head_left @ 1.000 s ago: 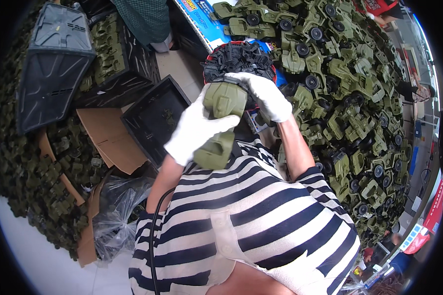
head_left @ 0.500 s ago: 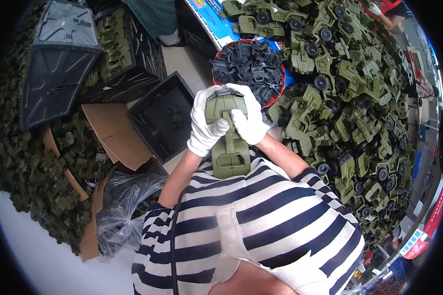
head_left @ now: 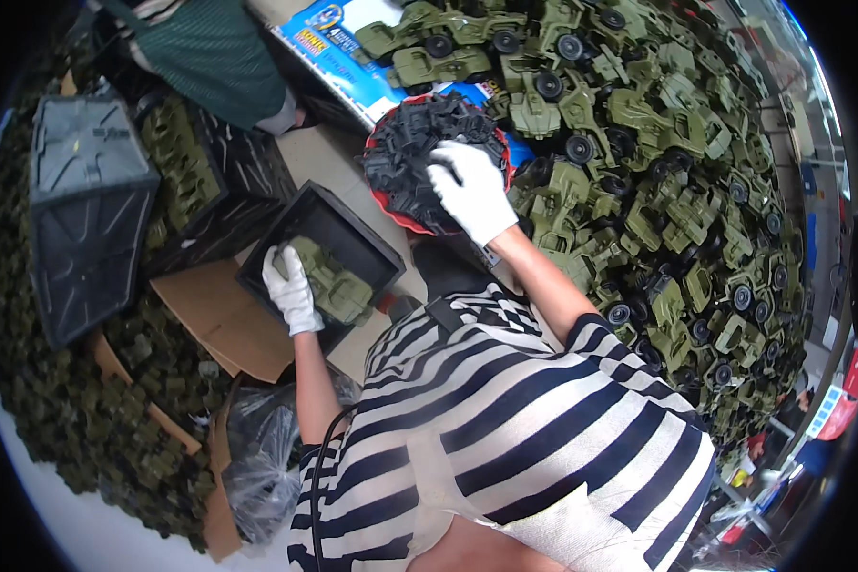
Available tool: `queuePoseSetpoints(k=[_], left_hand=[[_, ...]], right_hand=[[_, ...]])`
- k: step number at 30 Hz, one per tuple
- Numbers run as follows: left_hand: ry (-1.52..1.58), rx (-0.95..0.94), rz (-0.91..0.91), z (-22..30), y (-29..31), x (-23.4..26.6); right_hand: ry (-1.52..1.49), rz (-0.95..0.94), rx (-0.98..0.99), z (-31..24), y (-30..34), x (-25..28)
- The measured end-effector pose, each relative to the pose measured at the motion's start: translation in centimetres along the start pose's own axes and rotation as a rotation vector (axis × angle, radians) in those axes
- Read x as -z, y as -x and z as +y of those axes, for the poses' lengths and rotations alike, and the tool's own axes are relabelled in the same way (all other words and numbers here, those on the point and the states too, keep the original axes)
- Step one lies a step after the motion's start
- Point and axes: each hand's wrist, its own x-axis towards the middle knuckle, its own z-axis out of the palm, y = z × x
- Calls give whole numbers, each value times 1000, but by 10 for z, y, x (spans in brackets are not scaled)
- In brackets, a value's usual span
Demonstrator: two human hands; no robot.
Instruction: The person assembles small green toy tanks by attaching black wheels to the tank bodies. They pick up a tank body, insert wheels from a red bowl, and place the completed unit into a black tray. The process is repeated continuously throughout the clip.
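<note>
My left hand [head_left: 293,294], in a white glove, grips one side of an olive-green plastic toy car body [head_left: 336,284]. The body is tilted inside or just over a black plastic crate [head_left: 377,238], and I cannot tell whether it rests on the bottom. My right hand [head_left: 475,194], gloved too, reaches over a red basin [head_left: 397,214] heaped with small black plastic parts [head_left: 419,133]. Its fingers are bent and apart at the top of the heap, with no part seen between them.
Green toy vehicles [head_left: 639,124] with black wheels are piled on the right. Black crates [head_left: 91,229] and an open cardboard box [head_left: 224,315] stand left, beside a clear plastic bag [head_left: 262,458]. Many green pieces lie beyond. Someone's green-clad leg [head_left: 210,67] is at the far left.
Both hands held the toy car body before my chest. My left hand has carried it left to the black crate. My right hand has let go and moved to the basin.
</note>
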Motion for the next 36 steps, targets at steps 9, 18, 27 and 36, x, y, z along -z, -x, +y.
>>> queuePoseSetpoints(k=[9,18,27,36], left_hand=[[-411,-120,-259,-60,-13,-49],[437,-282,-605,261,-91,-176],[546,-65,-1035,459,-78,-337],[840,-413,-957,443,-94,-244]], right_hand=[[84,-14,-272,33,-46,17],[29,-5,-263,61,-64,-15],[-32,96,-181,46,-59,7],[-393,159,-311,60,-60,26]])
